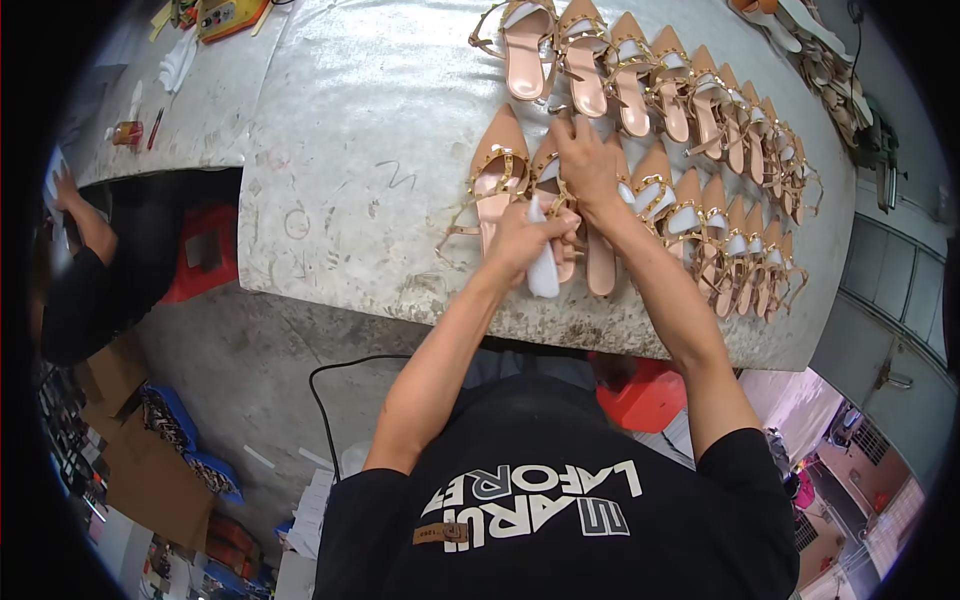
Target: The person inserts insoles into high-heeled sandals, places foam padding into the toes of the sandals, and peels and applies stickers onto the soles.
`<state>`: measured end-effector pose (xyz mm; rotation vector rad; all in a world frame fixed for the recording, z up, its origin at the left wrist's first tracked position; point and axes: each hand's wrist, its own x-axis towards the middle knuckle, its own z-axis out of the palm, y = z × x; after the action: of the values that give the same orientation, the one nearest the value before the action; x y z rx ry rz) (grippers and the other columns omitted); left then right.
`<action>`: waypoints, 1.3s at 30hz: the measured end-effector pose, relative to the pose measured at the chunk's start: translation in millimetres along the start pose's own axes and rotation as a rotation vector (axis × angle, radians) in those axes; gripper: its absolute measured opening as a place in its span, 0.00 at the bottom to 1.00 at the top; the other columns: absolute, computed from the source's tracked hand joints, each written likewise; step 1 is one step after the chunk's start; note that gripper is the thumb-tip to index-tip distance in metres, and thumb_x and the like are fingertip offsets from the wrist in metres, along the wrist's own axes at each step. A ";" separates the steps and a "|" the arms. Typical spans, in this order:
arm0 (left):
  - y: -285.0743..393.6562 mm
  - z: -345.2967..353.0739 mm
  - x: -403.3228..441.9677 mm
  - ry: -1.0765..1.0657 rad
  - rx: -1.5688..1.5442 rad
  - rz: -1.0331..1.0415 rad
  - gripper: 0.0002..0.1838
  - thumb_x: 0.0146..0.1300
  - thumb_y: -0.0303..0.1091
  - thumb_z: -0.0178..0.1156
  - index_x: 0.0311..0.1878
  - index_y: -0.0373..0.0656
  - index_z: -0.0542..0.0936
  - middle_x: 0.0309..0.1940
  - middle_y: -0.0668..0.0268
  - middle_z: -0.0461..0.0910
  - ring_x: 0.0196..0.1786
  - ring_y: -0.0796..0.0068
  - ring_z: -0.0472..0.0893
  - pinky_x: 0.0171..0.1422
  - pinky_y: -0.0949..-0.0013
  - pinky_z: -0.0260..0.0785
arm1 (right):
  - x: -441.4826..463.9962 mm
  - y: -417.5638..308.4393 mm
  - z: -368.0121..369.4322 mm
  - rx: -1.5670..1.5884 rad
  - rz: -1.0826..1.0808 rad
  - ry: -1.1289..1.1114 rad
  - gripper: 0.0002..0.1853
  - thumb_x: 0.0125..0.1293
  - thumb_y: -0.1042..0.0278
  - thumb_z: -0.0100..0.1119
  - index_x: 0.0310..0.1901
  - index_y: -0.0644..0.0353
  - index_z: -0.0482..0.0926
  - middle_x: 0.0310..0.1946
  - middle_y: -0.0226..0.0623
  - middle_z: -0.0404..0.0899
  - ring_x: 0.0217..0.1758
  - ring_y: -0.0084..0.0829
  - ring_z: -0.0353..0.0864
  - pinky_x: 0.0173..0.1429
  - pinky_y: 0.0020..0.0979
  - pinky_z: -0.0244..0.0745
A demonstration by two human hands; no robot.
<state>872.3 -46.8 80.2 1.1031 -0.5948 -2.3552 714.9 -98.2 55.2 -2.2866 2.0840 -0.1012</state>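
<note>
My left hand (527,240) is closed around a white, soft-looking stuffing piece (543,270), over the heel end of a tan pointed slingback shoe (545,165) with gold studs. My right hand (585,160), fingers curled together, grips at the toe of that shoe and partly covers it; the exact fingertip contact is hidden. Just left of my hands lies another studded shoe (500,160), toe pointing away, its strap loose at the side. To the right, a shoe (600,262) shows its bare insole below my right wrist.
Two rows of matching shoes (630,95) stretch rightward across the grey worktable (330,150). A red-capped jar (127,133) and a yellow box (230,18) sit at the far left. Another person's arm (92,225) shows beside a red stool (203,250). A black cable (318,390) runs across the floor.
</note>
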 end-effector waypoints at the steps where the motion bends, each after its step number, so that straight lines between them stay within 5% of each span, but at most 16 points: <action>1: 2.4 1.7 -6.0 -0.001 0.001 0.004 0.11 0.67 0.31 0.67 0.45 0.32 0.81 0.26 0.64 0.82 0.18 0.79 0.77 0.23 0.74 0.70 | 1.3 1.1 -6.6 -0.001 -0.001 0.004 0.25 0.58 0.74 0.59 0.60 0.55 0.75 0.45 0.45 0.74 0.51 0.47 0.78 0.47 0.45 0.71; 4: 11.2 12.3 -34.2 0.016 0.166 -0.006 0.11 0.67 0.30 0.66 0.48 0.33 0.80 0.35 0.60 0.84 0.29 0.78 0.82 0.30 0.73 0.73 | -3.6 21.9 -45.8 0.038 -0.128 -0.245 0.25 0.61 0.69 0.63 0.61 0.57 0.74 0.51 0.45 0.74 0.56 0.43 0.79 0.54 0.43 0.77; 6: 13.5 16.2 -67.3 0.407 0.677 0.578 0.13 0.73 0.39 0.62 0.49 0.37 0.77 0.38 0.63 0.80 0.39 0.79 0.80 0.41 0.73 0.73 | -29.2 34.5 -79.2 0.496 -0.226 0.017 0.32 0.68 0.64 0.62 0.73 0.54 0.68 0.57 0.49 0.75 0.57 0.45 0.79 0.56 0.43 0.77; 7: 15.6 13.2 -79.3 0.414 0.680 0.586 0.13 0.73 0.39 0.62 0.49 0.37 0.77 0.38 0.63 0.80 0.39 0.79 0.80 0.41 0.73 0.73 | -45.3 25.5 -110.7 0.572 -0.157 -0.097 0.36 0.68 0.61 0.65 0.75 0.55 0.63 0.62 0.49 0.72 0.58 0.44 0.78 0.58 0.42 0.77; 9: 18.1 9.3 -103.9 0.246 -0.072 0.451 0.16 0.78 0.47 0.54 0.49 0.43 0.72 0.39 0.66 0.73 0.43 0.79 0.74 0.48 0.73 0.70 | -91.8 -7.0 -154.5 0.953 -0.044 -0.418 0.43 0.68 0.59 0.67 0.79 0.57 0.56 0.69 0.48 0.67 0.58 0.41 0.76 0.61 0.39 0.76; 10: 24.4 33.5 -111.9 0.304 0.103 0.441 0.18 0.81 0.53 0.45 0.50 0.45 0.68 0.36 0.70 0.69 0.39 0.80 0.70 0.48 0.74 0.68 | -111.7 -31.3 -163.6 1.249 0.006 -0.625 0.46 0.68 0.60 0.68 0.80 0.58 0.52 0.71 0.47 0.65 0.58 0.39 0.75 0.62 0.38 0.74; 12: 15.8 57.7 -122.6 0.188 -0.115 0.307 0.28 0.81 0.60 0.34 0.54 0.43 0.71 0.36 0.71 0.71 0.37 0.82 0.70 0.45 0.75 0.64 | -136.9 -69.0 -165.2 1.258 -0.115 -0.343 0.44 0.72 0.62 0.62 0.81 0.59 0.47 0.68 0.45 0.66 0.57 0.36 0.76 0.62 0.35 0.73; 15: 29.0 31.7 -108.7 0.060 0.320 0.727 0.25 0.82 0.54 0.38 0.62 0.41 0.69 0.50 0.62 0.74 0.57 0.71 0.72 0.63 0.65 0.66 | -149.4 -36.1 -163.1 1.209 0.065 -0.192 0.28 0.72 0.73 0.52 0.73 0.64 0.67 0.55 0.44 0.78 0.53 0.32 0.78 0.58 0.31 0.73; 16: 33.5 35.2 -109.4 0.380 0.615 0.719 0.19 0.77 0.38 0.47 0.63 0.36 0.69 0.58 0.54 0.72 0.67 0.60 0.69 0.71 0.57 0.63 | -145.5 -26.4 -167.8 1.074 0.105 -0.113 0.20 0.72 0.78 0.48 0.65 0.65 0.74 0.47 0.44 0.80 0.49 0.34 0.80 0.55 0.33 0.74; 17: 31.9 28.4 -100.3 0.373 0.625 0.720 0.19 0.77 0.38 0.47 0.63 0.36 0.69 0.58 0.54 0.72 0.67 0.60 0.69 0.71 0.57 0.63 | -138.8 -16.2 -162.5 1.018 0.052 -0.006 0.20 0.71 0.81 0.47 0.63 0.64 0.75 0.45 0.45 0.80 0.47 0.36 0.80 0.54 0.33 0.74; 19: 25.1 -2.7 -64.3 0.739 1.398 0.898 0.17 0.68 0.25 0.52 0.59 0.34 0.72 0.58 0.49 0.75 0.64 0.51 0.74 0.68 0.55 0.66 | -121.9 2.0 -154.4 0.876 -0.034 0.107 0.24 0.66 0.89 0.47 0.60 0.57 0.79 0.46 0.44 0.78 0.46 0.41 0.80 0.52 0.34 0.75; 23: 12.4 -44.7 -24.9 0.566 1.285 0.732 0.15 0.65 0.21 0.53 0.55 0.35 0.76 0.55 0.46 0.77 0.57 0.43 0.78 0.61 0.54 0.71 | -61.3 4.8 -131.3 0.658 -0.139 0.356 0.25 0.61 0.89 0.51 0.56 0.55 0.82 0.48 0.43 0.75 0.47 0.44 0.79 0.52 0.36 0.76; 25: 7.9 -49.6 -15.2 0.625 1.217 0.680 0.17 0.65 0.21 0.52 0.57 0.37 0.74 0.52 0.43 0.78 0.50 0.37 0.79 0.51 0.48 0.73 | -29.7 -7.6 -108.2 0.742 -0.141 0.173 0.21 0.57 0.89 0.56 0.49 0.57 0.85 0.50 0.43 0.73 0.48 0.48 0.78 0.54 0.39 0.77; 28: -0.3 -37.4 -17.6 0.734 1.035 0.764 0.16 0.67 0.18 0.49 0.56 0.36 0.76 0.48 0.45 0.80 0.51 0.40 0.80 0.54 0.50 0.72 | -17.7 -34.3 -56.5 0.595 -0.285 -0.251 0.18 0.51 0.87 0.62 0.44 0.60 0.86 0.51 0.45 0.75 0.54 0.51 0.80 0.57 0.42 0.77; 36: -19.8 -49.3 -6.6 0.778 0.893 0.843 0.21 0.66 0.18 0.49 0.62 0.36 0.73 0.54 0.43 0.79 0.52 0.38 0.81 0.51 0.50 0.75 | -7.0 -39.4 -60.3 0.447 -0.402 -0.380 0.16 0.53 0.86 0.60 0.44 0.63 0.85 0.53 0.46 0.77 0.54 0.50 0.81 0.55 0.45 0.78; 39: -16.7 -44.3 -4.1 0.748 0.954 0.878 0.22 0.65 0.19 0.50 0.63 0.36 0.72 0.57 0.41 0.77 0.53 0.37 0.81 0.50 0.49 0.76 | 3.5 -42.6 -44.8 0.607 -0.406 -0.218 0.17 0.56 0.80 0.61 0.49 0.64 0.78 0.45 0.47 0.77 0.49 0.51 0.82 0.48 0.44 0.78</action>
<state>905.9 -39.3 47.4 1.5122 -1.5378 -0.7659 754.0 -97.3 103.2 -2.1593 1.2352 -0.4121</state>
